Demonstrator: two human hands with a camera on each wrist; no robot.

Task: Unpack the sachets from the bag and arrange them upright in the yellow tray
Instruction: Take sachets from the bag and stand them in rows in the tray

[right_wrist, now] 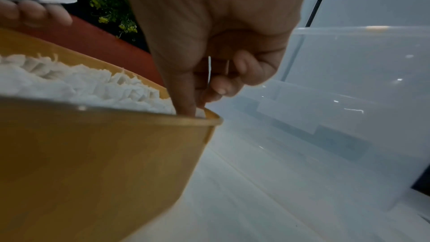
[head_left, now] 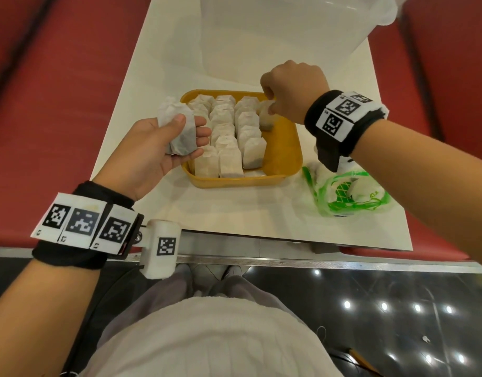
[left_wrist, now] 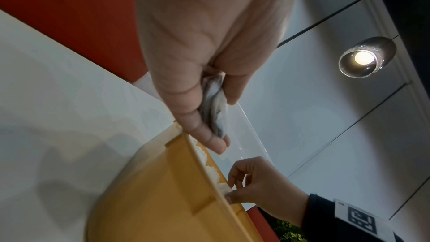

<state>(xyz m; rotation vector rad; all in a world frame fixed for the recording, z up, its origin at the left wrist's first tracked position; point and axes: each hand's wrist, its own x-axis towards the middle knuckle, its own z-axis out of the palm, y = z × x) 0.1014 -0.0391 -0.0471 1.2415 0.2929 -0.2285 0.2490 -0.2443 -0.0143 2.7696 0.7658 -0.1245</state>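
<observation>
Left hand point(left_wrist: 200, 73) gripping sachets point(left_wrist: 215, 109) above yellow tray point(left_wrist: 163, 200), right hand point(left_wrist: 260, 185) pinching a sachet point(left_wrist: 225, 190) at its rim

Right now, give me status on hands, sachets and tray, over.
Left hand holds spare sachets beside the yellow tray. Right hand pinches one sachet at the far end of the tray's open right strip. Three rows standing. Bag clear.

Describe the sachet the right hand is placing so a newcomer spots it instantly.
Find the yellow tray on the white table. At its far right corner, the right hand pinches one sachet: it starts a new row alone, beside three packed rows.
</observation>
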